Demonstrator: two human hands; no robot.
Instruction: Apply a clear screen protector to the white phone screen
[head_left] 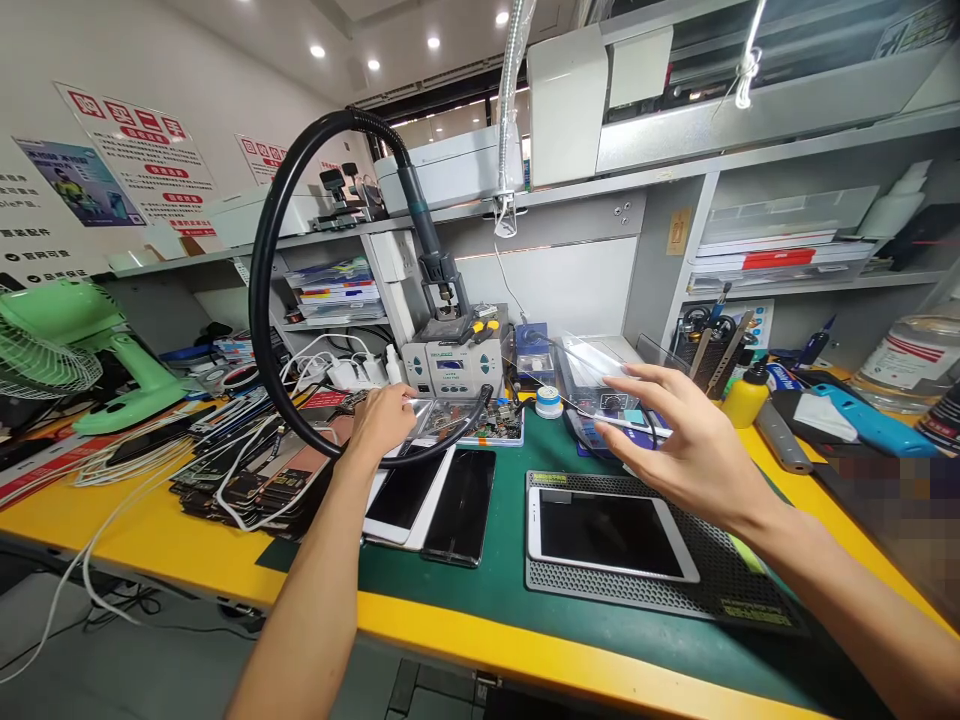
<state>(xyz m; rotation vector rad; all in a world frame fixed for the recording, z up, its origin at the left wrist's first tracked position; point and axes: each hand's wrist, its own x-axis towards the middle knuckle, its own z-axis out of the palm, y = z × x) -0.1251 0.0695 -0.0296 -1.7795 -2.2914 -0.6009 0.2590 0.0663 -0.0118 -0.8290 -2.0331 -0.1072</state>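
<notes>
My left hand (382, 425) reaches to the front of the hot air station (450, 365), beside the black hose (262, 270). Its fingers are bent and close together; their tips are partly hidden, so I cannot tell whether they grip anything. Spread fingers and a thumb held apart show my right hand (682, 445) open above the mat, with nothing in it. Below it, a white tablet (607, 535) lies screen up on a grey perforated pad (720, 570). Between the hands are a white tablet (401, 500) and a black tablet (461, 510), side by side.
A heap of phone parts (255, 470) and white cables lies left, near a green fan (97, 350). Circuit boards (499, 422) and a small round tub (548, 402) stand behind the tablets. At right are a yellow bottle (746, 395) and a blue tool (870, 415).
</notes>
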